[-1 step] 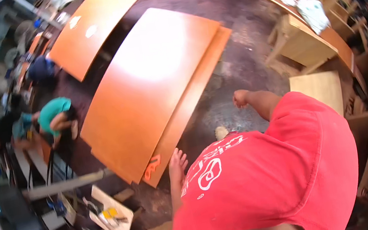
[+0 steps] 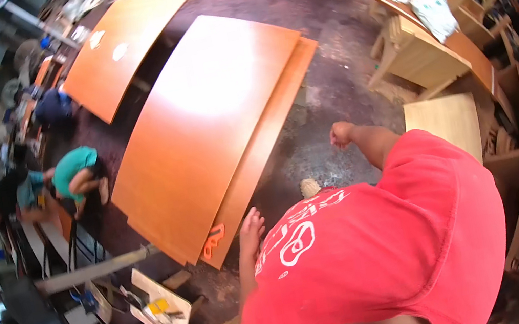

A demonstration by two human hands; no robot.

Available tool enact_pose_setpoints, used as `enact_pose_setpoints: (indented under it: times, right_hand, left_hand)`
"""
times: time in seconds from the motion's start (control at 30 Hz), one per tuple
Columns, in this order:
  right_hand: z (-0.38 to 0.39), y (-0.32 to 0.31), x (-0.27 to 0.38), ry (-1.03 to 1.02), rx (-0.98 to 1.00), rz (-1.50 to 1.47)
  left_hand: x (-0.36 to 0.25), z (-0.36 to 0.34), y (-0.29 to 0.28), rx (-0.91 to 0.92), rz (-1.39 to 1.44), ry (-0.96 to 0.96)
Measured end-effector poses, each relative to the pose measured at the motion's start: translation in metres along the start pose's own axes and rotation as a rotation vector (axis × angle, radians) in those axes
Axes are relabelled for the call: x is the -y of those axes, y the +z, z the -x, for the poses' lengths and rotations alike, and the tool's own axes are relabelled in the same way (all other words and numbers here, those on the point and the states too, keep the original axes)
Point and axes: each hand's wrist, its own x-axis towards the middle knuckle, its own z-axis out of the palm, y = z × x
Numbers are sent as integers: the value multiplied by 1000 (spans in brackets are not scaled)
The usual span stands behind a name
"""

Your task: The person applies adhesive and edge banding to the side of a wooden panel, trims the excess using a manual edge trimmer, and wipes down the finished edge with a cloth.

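Observation:
Two large orange-brown wood panels (image 2: 198,124) lie stacked ahead of me, the lower one sticking out along the right side. At their near corner rests an orange handle with openings (image 2: 213,240), shaped like a handsaw's; no blade can be made out. My left hand (image 2: 251,229) is beside that corner, fingers loosely bent and apart, holding nothing. Over the dark floor to the right of the panels hangs my right hand (image 2: 341,135), its fingers curled in with nothing visible in them. Neither hand appears to touch the panels.
Another orange panel (image 2: 124,51) lies farther back. Two people, one in a green shirt (image 2: 76,171), crouch at the left. A small board with a yellow item (image 2: 159,306) stands near left. Wooden furniture (image 2: 420,56) and a pale panel (image 2: 444,131) are on the right.
The view has shifted slightly, so the panels sit a little farther left. My left hand's fingers look somewhat more bent; my right hand keeps nearly the same pose.

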Motion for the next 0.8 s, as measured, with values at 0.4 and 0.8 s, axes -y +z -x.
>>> enact_pose_setpoints:
  times: [0.4, 0.8]
  right_hand:
    - [30, 5, -92, 36, -172, -679]
    - [-66, -164, -163, 89, -648, -1122]
  left_hand:
    - [-95, -295, 159, 367, -936, 351]
    - [-236, -652, 422, 138, -1446, 975]
